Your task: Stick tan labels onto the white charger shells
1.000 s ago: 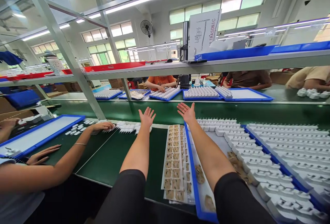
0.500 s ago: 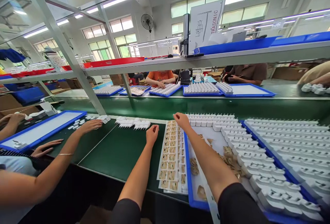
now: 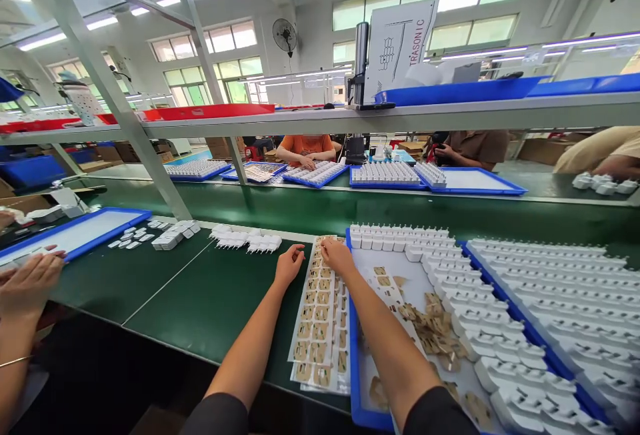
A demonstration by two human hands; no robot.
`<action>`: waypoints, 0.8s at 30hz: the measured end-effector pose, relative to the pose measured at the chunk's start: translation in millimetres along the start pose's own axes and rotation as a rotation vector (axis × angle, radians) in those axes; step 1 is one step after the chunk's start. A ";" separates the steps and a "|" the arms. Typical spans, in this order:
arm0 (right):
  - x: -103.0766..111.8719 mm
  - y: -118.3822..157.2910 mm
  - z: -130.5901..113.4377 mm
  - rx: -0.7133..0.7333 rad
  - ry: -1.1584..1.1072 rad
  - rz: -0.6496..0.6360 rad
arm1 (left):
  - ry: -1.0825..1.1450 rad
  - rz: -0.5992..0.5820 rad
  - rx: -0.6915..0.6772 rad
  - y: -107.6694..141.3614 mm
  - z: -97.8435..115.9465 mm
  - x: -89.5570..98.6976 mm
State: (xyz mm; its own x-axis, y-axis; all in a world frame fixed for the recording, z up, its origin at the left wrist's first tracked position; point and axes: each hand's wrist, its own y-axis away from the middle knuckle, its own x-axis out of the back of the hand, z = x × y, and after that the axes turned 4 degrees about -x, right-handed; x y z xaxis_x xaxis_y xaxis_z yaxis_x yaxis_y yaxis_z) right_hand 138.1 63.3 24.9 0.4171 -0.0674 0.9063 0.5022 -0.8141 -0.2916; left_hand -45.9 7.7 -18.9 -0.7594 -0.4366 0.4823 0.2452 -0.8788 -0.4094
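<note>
Running lengthwise away — the brown-patched sheet (image 3: 315,315), far end leaning right

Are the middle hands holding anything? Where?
Left hand: nothing visible. Right hand: at the far end of the brown-patched sheet; I can't tell if it's gripping.

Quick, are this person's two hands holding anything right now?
Left hand: fingers loosely curled, nothing visible in it.
Right hand: fingers curled at the far end of the brown-patterned sheet; whether gripping cannot be told.

Sticker sheets (image 3: 309,315) lie just left of a tray (image 3: 356,381) holding housings (image 3: 480,308).
</note>
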 end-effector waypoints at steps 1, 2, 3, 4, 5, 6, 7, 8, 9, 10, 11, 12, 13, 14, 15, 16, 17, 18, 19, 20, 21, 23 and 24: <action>-0.4 -0.5 0.5 0.001 0.012 0.000 | -0.005 -0.008 -0.003 -0.1 0.9 -0.8; -0.8 -1.0 1.0 0.004 0.023 0.000 | -0.011 -0.015 -0.005 -0.3 1.7 -1.5; -1.2 -1.4 1.7 0.009 0.033 0.000 | -0.018 -0.022 -0.006 -0.6 2.5 -2.2; -1.5 -1.8 2.3 0.015 0.040 -0.001 | -0.026 -0.028 -0.007 -1.1 3.2 -2.9; -1.8 -2.1 2.8 0.018 0.047 0.000 | -0.034 -0.033 -0.008 -1.6 3.8 -3.6; -2.2 -2.4 3.3 0.018 0.052 0.003 | -0.043 -0.037 -0.008 -2.1 4.2 -4.2; -2.5 -2.6 3.7 0.015 0.057 0.009 | -0.052 -0.040 -0.009 -2.6 4.3 -4.6; -2.8 -2.8 4.0 0.011 0.060 0.016 | -0.059 -0.042 -0.009 -3.0 4.2 -4.9; -3.1 -2.8 4.2 0.007 0.062 0.022 | -0.065 -0.045 -0.008 -3.3 3.8 -4.9; -3.4 -2.7 4.4 0.005 0.065 0.028 | -0.067 -0.048 -0.006 -3.5 3.0 -4.8; -3.5 -2.6 4.4 0.005 0.069 0.032 | -0.067 -0.049 -0.003 -3.8 2.0 -4.4; -3.6 -2.4 4.4 0.009 0.073 0.035 | -0.066 -0.050 0.001 -4.0 0.7 -4.0; -3.6 -2.2 4.4 0.013 0.079 0.037 | -0.063 -0.049 0.006 -4.1 -0.7 -3.6; -3.5 -2.0 4.3 0.016 0.085 0.038 | -0.059 -0.047 0.012 -4.3 -2.1 -3.2; -3.4 -1.9 4.3 0.019 0.091 0.039 | -0.055 -0.045 0.017 -4.4 -3.3 -2.9; -3.3 -2.0 4.3 0.019 0.096 0.040 | -0.050 -0.044 0.021 -4.4 -4.4 -2.8; -3.2 -2.1 4.4 0.018 0.100 0.040 | -0.045 -0.044 0.024 -4.3 -5.1 -2.9; -3.3 -2.3 4.6 0.016 0.104 0.041 | -0.042 -0.044 0.025 -4.2 -5.5 -3.1; -3.5 -2.6 4.8 0.013 0.106 0.041 | -0.040 -0.047 0.025 -4.0 -5.6 -3.4; -3.7 -2.9 5.2 0.011 0.107 0.041 | -0.038 -0.050 0.023 -3.8 -5.3 -3.7; -4.1 -3.2 5.5 0.011 0.107 0.039 | -0.037 -0.055 0.020 -3.6 -4.9 -3.9; -4.8 -3.4 6.2 0.014 0.106 0.032 | -0.033 -0.061 0.016 -3.4 -3.8 -4.0; -5.1 -3.4 6.5 0.017 0.106 0.026 | -0.029 -0.063 0.016 -3.3 -3.3 -3.8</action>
State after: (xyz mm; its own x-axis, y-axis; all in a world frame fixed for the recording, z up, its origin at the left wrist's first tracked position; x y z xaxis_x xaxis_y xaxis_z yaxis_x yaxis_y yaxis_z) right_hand 139.2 70.2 19.3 0.3481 -0.1500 0.9254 0.5051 -0.8016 -0.3199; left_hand -45.8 12.9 -22.0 -0.7556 -0.3860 0.5292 0.2078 -0.9075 -0.3651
